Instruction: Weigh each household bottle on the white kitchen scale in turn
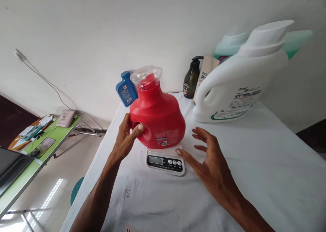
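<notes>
A red detergent bottle [163,113] with a clear cap stands on a small white digital scale [165,162], in the middle of the head view. My left hand [127,137] grips the bottle's handle at its left side, thumb over the front. To the right, my right hand [209,154] is open, fingers spread beside the bottle and apart from it. Its thumb tip is close to the scale's right edge; whether it touches, I cannot tell. The scale's display looks blank, and most of its platform is hidden beneath the bottle.
A white cloth covers the table [254,164]. Behind stand a blue bottle [126,89], a dark pump bottle [191,79], a beige tube [206,72] and a large white jug [236,86] against the wall. A green desk [51,140] is at left.
</notes>
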The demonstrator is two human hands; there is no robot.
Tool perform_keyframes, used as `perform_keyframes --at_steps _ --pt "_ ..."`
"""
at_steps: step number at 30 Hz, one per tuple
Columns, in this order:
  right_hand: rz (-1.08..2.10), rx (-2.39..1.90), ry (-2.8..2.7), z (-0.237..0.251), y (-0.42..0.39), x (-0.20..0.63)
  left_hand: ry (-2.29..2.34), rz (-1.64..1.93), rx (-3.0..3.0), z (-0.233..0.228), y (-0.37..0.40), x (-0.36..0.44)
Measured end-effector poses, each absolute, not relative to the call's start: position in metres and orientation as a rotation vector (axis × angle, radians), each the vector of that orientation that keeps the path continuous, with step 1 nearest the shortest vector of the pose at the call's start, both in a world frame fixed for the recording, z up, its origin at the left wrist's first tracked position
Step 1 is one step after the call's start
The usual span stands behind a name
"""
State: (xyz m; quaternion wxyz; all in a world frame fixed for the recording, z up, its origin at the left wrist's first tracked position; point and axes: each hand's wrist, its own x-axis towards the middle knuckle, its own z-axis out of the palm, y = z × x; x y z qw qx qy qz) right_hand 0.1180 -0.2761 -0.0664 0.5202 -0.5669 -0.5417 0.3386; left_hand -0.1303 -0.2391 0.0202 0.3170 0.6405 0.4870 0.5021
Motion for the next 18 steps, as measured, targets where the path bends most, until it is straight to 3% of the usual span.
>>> perform_keyframes --at_steps 10,18 --pt "1.110 -1.031 -1.431 -0.014 -0.213 0.104 1.204 1.362 1.434 0.027 -0.218 -0.121" --pt "1.200 -0.905 -1.238 0.002 -0.228 0.128 1.089 1.435 1.472 0.054 -0.218 -0.082"
